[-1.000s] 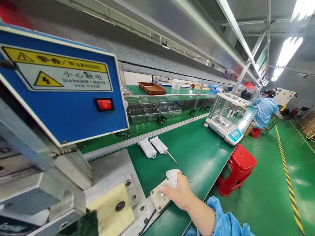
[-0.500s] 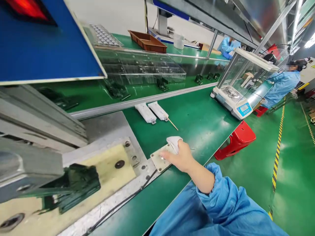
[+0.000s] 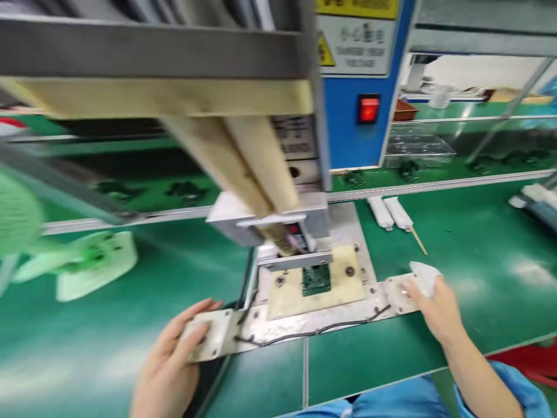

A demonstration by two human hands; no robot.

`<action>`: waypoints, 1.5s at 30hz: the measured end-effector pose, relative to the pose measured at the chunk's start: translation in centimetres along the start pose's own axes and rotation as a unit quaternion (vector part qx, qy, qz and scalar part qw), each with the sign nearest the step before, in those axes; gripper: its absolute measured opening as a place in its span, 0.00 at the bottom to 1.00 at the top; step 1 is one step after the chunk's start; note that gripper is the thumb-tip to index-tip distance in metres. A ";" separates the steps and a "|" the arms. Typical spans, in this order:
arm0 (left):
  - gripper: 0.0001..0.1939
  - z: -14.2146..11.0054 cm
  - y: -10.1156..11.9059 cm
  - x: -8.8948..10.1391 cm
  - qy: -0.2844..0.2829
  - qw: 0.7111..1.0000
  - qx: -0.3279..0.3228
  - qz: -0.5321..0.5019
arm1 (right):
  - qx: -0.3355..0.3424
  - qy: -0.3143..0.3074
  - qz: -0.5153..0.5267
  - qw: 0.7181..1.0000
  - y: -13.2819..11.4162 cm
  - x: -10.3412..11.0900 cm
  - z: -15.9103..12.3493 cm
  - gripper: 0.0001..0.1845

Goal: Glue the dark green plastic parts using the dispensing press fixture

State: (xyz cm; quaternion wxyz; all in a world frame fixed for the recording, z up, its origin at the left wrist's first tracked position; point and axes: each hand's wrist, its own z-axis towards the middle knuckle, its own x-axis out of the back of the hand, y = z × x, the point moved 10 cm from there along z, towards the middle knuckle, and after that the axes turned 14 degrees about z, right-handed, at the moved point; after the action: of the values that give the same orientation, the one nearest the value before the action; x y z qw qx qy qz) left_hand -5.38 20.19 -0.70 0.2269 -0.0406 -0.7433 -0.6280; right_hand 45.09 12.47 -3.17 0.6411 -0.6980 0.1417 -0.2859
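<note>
My left hand [image 3: 174, 360] rests with fingers stretched over the left button plate [image 3: 213, 337] of a press machine. My right hand [image 3: 437, 307] lies on the right button plate [image 3: 398, 293], a finger on its button, with a white cloth [image 3: 424, 276] under the fingers. Between the plates a dark green part [image 3: 317, 280] sits on the cream fixture pad [image 3: 304, 290], below the press head [image 3: 282, 223]. The picture is blurred by motion.
The blue machine housing [image 3: 348, 116] carries a red lit switch [image 3: 368, 108] and a warning label. Two white parts [image 3: 390, 212] and a thin stick lie on the green bench behind. A pale green fan [image 3: 65, 255] stands at the left. Clear trays [image 3: 418, 145] sit on the conveyor.
The view swung left, bringing the press head, the fixture and my left hand on the left plate into sight. My right hand stays on the right plate with the cloth.
</note>
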 end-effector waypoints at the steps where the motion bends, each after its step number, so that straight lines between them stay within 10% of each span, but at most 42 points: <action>1: 0.22 0.0 -0.9 0.5 0.007 0.999 0.025 -0.026 | -0.002 0.014 -0.025 1.000 0.5 0.6 0.2 0.37; 26: 0.25 -0.7 -1.3 0.0 -0.007 0.997 0.050 -0.064 | -0.044 0.065 -0.088 0.993 -0.5 2.4 -0.2 0.31; 31: 0.25 -1.8 5.3 2.1 0.081 0.969 -0.130 0.192 | -0.037 0.066 -0.088 0.993 -0.4 2.6 -0.4 0.30; 35: 0.33 -1.7 11.6 -3.2 -0.061 0.950 -0.224 0.209 | -0.050 0.064 -0.089 0.993 -0.1 2.6 -0.3 0.31; 39: 0.44 -0.5 13.4 -11.2 -0.259 0.921 -0.199 0.213 | -0.065 0.069 -0.123 0.988 -0.1 2.8 -0.1 0.31; 45: 0.16 -0.6 13.4 -15.8 -0.373 0.903 -0.172 0.127 | -0.084 0.061 -0.099 0.990 0.1 2.5 -0.2 0.33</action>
State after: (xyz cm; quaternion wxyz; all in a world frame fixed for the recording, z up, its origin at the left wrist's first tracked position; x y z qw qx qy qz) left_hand 13.51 25.97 5.46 0.0000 -0.4046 -0.6425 -0.6508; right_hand 47.00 10.89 -2.76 0.5389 -0.7414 0.1344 -0.3765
